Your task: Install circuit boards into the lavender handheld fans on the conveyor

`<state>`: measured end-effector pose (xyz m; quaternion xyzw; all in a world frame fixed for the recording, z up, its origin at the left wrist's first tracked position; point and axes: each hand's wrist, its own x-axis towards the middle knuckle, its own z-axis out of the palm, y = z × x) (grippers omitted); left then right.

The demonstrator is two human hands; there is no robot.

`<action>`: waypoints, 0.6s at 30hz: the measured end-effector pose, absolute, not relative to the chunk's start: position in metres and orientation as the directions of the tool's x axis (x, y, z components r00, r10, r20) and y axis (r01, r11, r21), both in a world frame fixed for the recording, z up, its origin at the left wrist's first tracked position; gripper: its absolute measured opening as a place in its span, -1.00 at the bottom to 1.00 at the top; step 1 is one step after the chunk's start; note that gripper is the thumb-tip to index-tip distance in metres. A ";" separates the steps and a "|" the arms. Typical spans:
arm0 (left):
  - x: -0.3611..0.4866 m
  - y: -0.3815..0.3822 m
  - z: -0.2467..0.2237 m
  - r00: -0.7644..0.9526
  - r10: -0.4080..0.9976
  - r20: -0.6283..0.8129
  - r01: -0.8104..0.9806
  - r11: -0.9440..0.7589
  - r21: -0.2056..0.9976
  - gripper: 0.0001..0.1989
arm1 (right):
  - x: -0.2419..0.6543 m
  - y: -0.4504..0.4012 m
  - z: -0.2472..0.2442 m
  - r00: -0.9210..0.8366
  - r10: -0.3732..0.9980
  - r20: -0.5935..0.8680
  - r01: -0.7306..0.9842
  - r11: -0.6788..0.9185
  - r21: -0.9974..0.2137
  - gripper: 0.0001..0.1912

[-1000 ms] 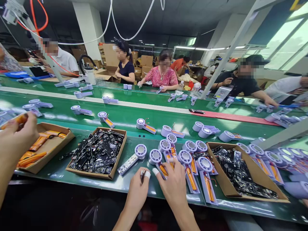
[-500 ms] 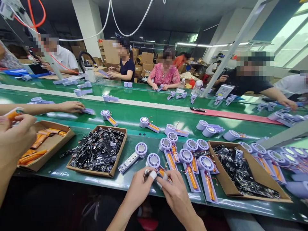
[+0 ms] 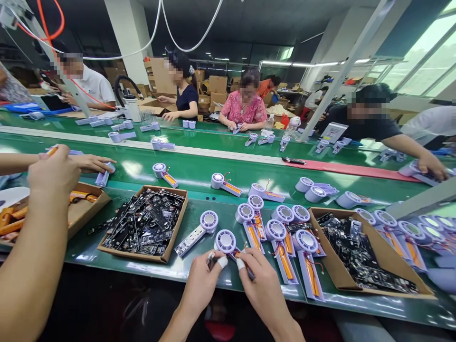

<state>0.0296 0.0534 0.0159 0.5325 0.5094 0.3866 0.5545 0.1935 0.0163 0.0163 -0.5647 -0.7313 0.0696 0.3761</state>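
Note:
A lilac handheld fan [image 3: 225, 241] lies in front of me at the bench edge, its round head facing up. Its handle, with an orange battery partly visible, runs behind my right hand [image 3: 262, 278]. That hand is closed, with a small dark piece [image 3: 251, 274] between its fingers. Just left of the handle, my left hand [image 3: 201, 278] is pinched round a small dark, shiny piece [image 3: 211, 259], mostly hidden by the fingers. White covers sit on both thumbs. Beside my left hand lies another fan [image 3: 208, 221] with a pale board along its handle.
Boxes of black circuit boards [image 3: 146, 223] [image 3: 359, 251] flank the work spot. Several fans with orange batteries [image 3: 285, 256] lie to the right. At left, a co-worker's arm [image 3: 50, 213] crosses a box of orange batteries [image 3: 87, 194]. More fans lie on the green conveyor [image 3: 192, 166].
My hands have drawn slightly apart, and the fan's head shows a little further left. The co-worker's arm at left has swung in over the battery box. Fans on the conveyor have shifted right.

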 end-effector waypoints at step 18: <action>0.013 0.040 0.014 0.227 0.848 -0.478 -0.282 0.527 0.802 -0.61 | 0.178 0.031 0.009 -0.348 0.782 0.517 0.707 0.581 -0.402 -0.73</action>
